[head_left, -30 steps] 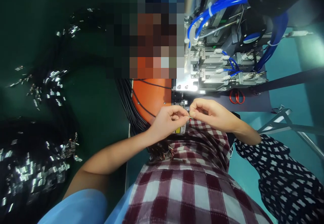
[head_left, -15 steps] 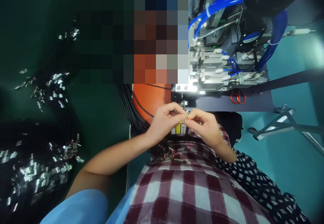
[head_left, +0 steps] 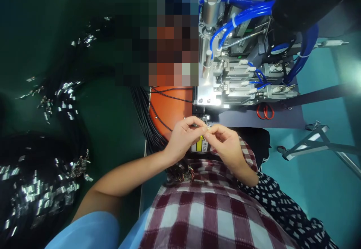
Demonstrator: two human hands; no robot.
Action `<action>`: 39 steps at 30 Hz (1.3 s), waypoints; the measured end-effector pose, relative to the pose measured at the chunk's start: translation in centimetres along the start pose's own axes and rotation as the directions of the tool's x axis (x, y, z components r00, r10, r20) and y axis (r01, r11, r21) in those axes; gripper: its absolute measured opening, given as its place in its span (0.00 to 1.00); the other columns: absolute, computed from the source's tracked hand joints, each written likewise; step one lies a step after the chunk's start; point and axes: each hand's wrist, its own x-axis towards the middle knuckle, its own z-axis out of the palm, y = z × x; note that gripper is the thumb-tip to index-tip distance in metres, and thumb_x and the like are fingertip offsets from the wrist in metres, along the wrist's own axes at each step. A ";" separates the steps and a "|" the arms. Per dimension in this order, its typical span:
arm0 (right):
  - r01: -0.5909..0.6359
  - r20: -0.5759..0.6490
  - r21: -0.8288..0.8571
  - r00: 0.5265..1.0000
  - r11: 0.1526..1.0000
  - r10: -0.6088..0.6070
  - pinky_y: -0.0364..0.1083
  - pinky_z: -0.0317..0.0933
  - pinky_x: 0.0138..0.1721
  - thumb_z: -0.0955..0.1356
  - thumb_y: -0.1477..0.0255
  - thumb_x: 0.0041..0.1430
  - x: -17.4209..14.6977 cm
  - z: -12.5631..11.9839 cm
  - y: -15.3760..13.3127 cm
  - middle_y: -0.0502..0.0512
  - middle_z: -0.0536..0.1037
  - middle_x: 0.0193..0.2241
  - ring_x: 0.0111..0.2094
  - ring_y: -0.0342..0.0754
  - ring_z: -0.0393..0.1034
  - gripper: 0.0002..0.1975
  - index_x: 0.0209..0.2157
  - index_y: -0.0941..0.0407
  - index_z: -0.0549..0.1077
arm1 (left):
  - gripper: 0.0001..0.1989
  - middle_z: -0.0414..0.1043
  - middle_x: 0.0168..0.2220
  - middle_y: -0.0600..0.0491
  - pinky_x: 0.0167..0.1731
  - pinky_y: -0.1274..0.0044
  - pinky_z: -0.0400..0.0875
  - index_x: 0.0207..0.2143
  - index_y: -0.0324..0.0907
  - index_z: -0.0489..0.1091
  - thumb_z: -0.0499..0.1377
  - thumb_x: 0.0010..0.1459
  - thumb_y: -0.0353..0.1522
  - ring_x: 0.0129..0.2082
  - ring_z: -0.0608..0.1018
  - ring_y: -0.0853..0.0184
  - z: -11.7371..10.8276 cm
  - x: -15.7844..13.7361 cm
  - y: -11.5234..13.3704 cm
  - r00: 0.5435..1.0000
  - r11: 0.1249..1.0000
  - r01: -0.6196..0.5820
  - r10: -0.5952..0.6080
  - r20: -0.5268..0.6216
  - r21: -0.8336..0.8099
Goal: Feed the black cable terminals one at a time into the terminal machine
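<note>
In the middle of the head view, my left hand [head_left: 186, 138] and my right hand [head_left: 225, 144] meet, thumbs against forefingers. Between the fingertips is a tiny pale bit of cable wire [head_left: 208, 129], mostly covered by them. A thin black cable [head_left: 161, 123] crosses the orange surface [head_left: 175, 110] and disappears behind my left hand. Below my wrists, a bunch of bare-ended wires [head_left: 183, 173] lies against the checked apron. A label with a yellow arrow [head_left: 199, 144] shows just under my fingers.
Ahead to the right stands a machine [head_left: 237, 80] with blue air hoses [head_left: 245, 10]. Red-handled scissors [head_left: 265, 111] lie on its dark base. A thick bundle of black cables [head_left: 143, 117] hangs at the left. Heaps of cables with shiny ends [head_left: 39, 192] lie further left.
Both hands stay pinched together at nearly the same spot; my right fingers have shifted slightly. A red speck seen earlier at the fingertips no longer shows. The view has tilted a little.
</note>
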 end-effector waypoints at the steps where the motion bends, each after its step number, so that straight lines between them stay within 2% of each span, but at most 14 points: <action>1: 0.025 -0.022 -0.014 0.999 1.000 -0.025 0.41 0.55 0.21 0.71 0.67 0.56 0.0 0.3 0.1 0.46 0.67 0.20 0.20 0.40 0.58 0.10 0.25 0.56 0.71 | 0.08 0.62 0.21 0.60 0.17 0.82 0.46 0.27 0.39 0.70 0.65 0.52 0.32 0.17 0.56 0.80 0.0 0.0 0.0 1.000 1.000 0.004 -0.004 -0.004 -0.006; 4: 0.092 -0.023 -0.092 0.995 0.991 -0.095 0.42 0.59 0.24 0.70 0.70 0.56 0.0 0.5 0.1 0.48 0.71 0.22 0.23 0.41 0.62 0.08 0.25 0.56 0.73 | 0.08 0.59 0.18 0.62 0.16 0.83 0.48 0.27 0.39 0.70 0.66 0.52 0.32 0.16 0.56 0.80 -0.2 0.2 0.1 1.000 1.000 0.004 -0.004 -0.005 -0.017; 8: 0.132 -0.052 -0.160 0.989 0.978 -0.142 0.43 0.63 0.28 0.71 0.71 0.55 0.3 -0.6 -0.2 0.50 0.76 0.26 0.26 0.43 0.67 0.03 0.30 0.56 0.76 | 0.09 0.62 0.19 0.61 0.17 0.84 0.54 0.28 0.39 0.70 0.67 0.52 0.34 0.16 0.59 0.80 -0.1 0.3 0.1 1.000 1.000 0.005 -0.005 -0.009 -0.005; 11: 0.119 -0.107 -0.118 0.985 0.986 -0.132 0.43 0.64 0.28 0.71 0.71 0.55 0.4 -1.1 -0.2 0.50 0.76 0.27 0.26 0.43 0.67 0.03 0.31 0.56 0.76 | 0.10 0.64 0.21 0.60 0.18 0.84 0.56 0.28 0.38 0.70 0.67 0.52 0.35 0.17 0.62 0.80 0.0 0.4 -0.1 1.000 1.000 -0.013 0.013 -0.012 0.009; 17: 0.082 -0.116 -0.007 0.990 0.997 -0.083 0.42 0.62 0.26 0.72 0.72 0.53 0.7 -0.7 -0.1 0.49 0.75 0.25 0.24 0.41 0.65 0.03 0.28 0.56 0.75 | 0.11 0.64 0.21 0.61 0.17 0.85 0.55 0.29 0.38 0.70 0.67 0.52 0.36 0.17 0.62 0.80 0.1 0.3 -0.2 0.999 0.999 -0.034 0.034 -0.002 0.022; 23: 0.061 -0.098 0.057 0.994 0.996 -0.055 0.40 0.56 0.22 0.71 0.72 0.54 0.8 -0.9 0.2 0.46 0.71 0.21 0.20 0.39 0.60 0.04 0.27 0.56 0.74 | 0.11 0.64 0.21 0.60 0.16 0.85 0.52 0.30 0.38 0.69 0.67 0.52 0.35 0.17 0.62 0.80 0.2 0.0 0.1 0.999 0.998 0.006 -0.008 0.035 0.063; 32: 0.040 -0.070 0.112 0.997 0.993 -0.032 0.41 0.57 0.22 0.73 0.70 0.54 0.9 -1.0 0.8 0.47 0.73 0.24 0.21 0.39 0.62 0.04 0.29 0.56 0.76 | 0.13 0.62 0.19 0.62 0.15 0.85 0.52 0.29 0.38 0.68 0.68 0.51 0.37 0.15 0.61 0.80 0.3 0.1 0.0 1.000 1.000 0.002 -0.003 0.026 0.025; 39: 0.025 -0.069 0.155 0.997 0.988 -0.015 0.40 0.56 0.23 0.73 0.71 0.55 1.0 -0.8 1.2 0.46 0.72 0.22 0.20 0.38 0.61 0.05 0.28 0.55 0.75 | 0.12 0.58 0.17 0.63 0.15 0.84 0.47 0.30 0.39 0.68 0.66 0.54 0.36 0.15 0.57 0.80 0.1 0.1 -0.3 0.999 0.999 -0.019 0.018 0.037 0.033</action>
